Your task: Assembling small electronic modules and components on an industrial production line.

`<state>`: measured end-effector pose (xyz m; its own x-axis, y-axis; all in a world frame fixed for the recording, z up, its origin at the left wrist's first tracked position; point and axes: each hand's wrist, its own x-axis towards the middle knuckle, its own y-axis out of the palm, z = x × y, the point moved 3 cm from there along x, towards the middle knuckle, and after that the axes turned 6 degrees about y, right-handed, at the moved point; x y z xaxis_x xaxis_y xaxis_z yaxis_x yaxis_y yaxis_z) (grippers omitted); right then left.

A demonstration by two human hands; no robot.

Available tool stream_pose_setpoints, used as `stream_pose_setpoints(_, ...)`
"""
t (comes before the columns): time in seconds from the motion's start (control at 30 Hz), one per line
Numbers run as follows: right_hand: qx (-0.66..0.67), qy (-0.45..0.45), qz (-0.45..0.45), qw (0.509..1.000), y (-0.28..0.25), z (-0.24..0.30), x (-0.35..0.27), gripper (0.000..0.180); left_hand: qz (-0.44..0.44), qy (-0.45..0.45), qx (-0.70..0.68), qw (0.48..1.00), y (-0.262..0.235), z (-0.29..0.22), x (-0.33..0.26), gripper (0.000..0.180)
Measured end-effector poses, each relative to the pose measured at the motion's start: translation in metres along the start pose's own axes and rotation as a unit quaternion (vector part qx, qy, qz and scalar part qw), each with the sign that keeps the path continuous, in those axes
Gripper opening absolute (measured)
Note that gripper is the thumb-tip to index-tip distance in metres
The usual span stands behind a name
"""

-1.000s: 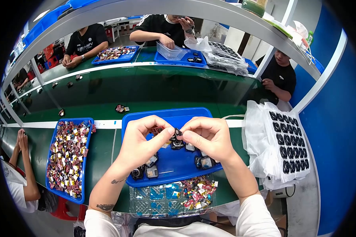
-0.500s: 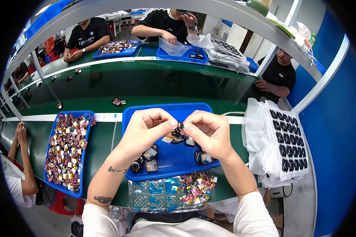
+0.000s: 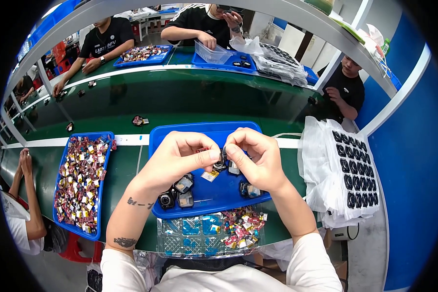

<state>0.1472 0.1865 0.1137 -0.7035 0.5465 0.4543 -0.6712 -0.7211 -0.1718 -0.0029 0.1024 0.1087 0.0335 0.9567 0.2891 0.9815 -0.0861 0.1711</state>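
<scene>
Above a blue tray (image 3: 205, 127), both my hands are closed in pinches, close together. My left hand (image 3: 187, 155) has a small red circuit board (image 3: 203, 150) between thumb and fingers. A yellow and white battery-like piece (image 3: 209, 175) hangs just below it. My right hand (image 3: 256, 160) pinches the edge of a small black watch-like case (image 3: 220, 164), mostly hidden by the fingertips. Behind the right thumb is another dark case (image 3: 233, 168). More black cases lie in the tray, a group (image 3: 184, 184) by my left wrist and a pair (image 3: 249, 190) by my right wrist.
At left stands a blue tray (image 3: 100, 214) heaped with red boards. A clear blister tray (image 3: 190, 238) with loose parts (image 3: 243, 228) sits nearest me. Stacked trays of black cases (image 3: 357, 170) are at right. A green belt (image 3: 190, 97) carries a loose part (image 3: 140, 120). Several co-workers sit around.
My right fingers have lifted a little, and the yellow and white piece hangs lower. Parts on the belt have shifted left. The far-left co-worker has stretched an arm toward the belt.
</scene>
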Motion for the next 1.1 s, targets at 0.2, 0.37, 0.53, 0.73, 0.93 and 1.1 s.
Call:
stream_pose_setpoints(0.2, -0.509, 0.074, 0.228, 0.827, 0.005, -0.005, 0.008, 0.016, -0.076, 0.065, 0.045, 0.994, -0.015, -0.023, -0.001, 0.013)
stream_pose_setpoints(0.37, -0.542, 0.03, 0.228, 0.808, 0.017, -0.037, -0.006, 0.034, -0.079, 0.084, 0.042, 0.992, -0.014, -0.028, -0.003, 0.014)
stream_pose_setpoints(0.53, -0.429, -0.091, 0.206, 0.875, 0.06, -0.034, -0.013, 0.035, -0.073, 0.066, 0.05, 0.994, -0.012, -0.03, -0.007, 0.014)
stream_pose_setpoints(0.73, -0.487, -0.145, 0.22, 0.833, 0.07, -0.058, -0.023, 0.042, -0.065, 0.061, 0.055, 0.995, -0.008, -0.029, -0.004, 0.012)
stream_pose_setpoints(0.93, -0.418, -0.033, 0.294, 0.859, 0.064, -0.042, -0.016, 0.04, -0.08, 0.064, 0.077, 0.992, -0.009, -0.026, -0.007, 0.015)
stream_pose_setpoints(1.1, -0.268, 0.011, 0.233, 0.935, 0.051, -0.041, -0.009, 0.03, -0.111, 0.072, 0.106, 0.986, -0.007, -0.025, -0.007, 0.011)
